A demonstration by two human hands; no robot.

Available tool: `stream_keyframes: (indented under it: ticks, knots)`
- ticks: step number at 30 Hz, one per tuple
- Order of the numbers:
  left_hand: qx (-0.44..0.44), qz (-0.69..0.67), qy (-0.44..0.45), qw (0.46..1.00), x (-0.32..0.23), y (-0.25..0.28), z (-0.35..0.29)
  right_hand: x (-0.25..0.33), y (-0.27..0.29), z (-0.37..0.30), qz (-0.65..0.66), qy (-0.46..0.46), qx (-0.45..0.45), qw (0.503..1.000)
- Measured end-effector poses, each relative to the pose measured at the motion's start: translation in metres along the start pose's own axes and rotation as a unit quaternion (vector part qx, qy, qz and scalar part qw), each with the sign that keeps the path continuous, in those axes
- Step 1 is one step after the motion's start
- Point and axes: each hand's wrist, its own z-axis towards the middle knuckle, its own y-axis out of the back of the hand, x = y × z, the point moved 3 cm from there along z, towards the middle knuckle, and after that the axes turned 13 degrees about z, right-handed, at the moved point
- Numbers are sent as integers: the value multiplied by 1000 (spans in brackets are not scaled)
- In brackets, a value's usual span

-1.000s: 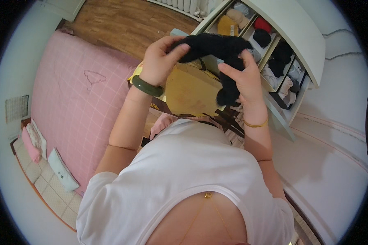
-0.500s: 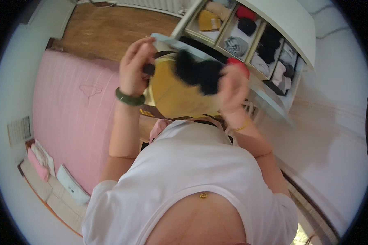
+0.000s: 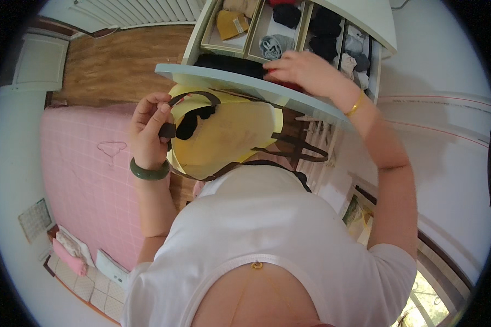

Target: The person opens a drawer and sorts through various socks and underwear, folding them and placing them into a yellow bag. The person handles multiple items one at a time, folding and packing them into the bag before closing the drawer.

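Wooden floor (image 3: 120, 65) beyond; right fingers (image 3: 278, 66) at red cloth (image 3: 289, 85), left fingers (image 3: 154, 101) pinching strap (image 3: 168, 131).

Person in a white shirt (image 3: 267, 218) behind an open yellow bag (image 3: 229, 131) with a black cloth (image 3: 187, 124) inside. At the bag's left, the left hand (image 3: 151, 128) pinches a dark strap (image 3: 168, 131); beyond the bag, the right hand (image 3: 297, 71) reaches over red cloth (image 3: 282, 80) in a pulled-out drawer (image 3: 202, 73).
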Motion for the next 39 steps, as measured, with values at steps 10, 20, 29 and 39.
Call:
stream_keyframes:
  ticks: [10, 20, 29, 39]
  knots:
    - [-44, -4, 3, 999, 11, 13, 4, -19, 17, -20, 725, -333, -267, 541]
    - [8, -16, -26, 1000, -8, 3, 4, 31, 16, 72, 474, -156, -114, 859]
    - [-35, 7, 21, 999, 6, -5, -7, -182, -8, 80, -66, -478, -241, 842]
    - [-28, 109, -17, 993, 5, 19, -5, -177, -19, 56, 132, -410, -315, 846]
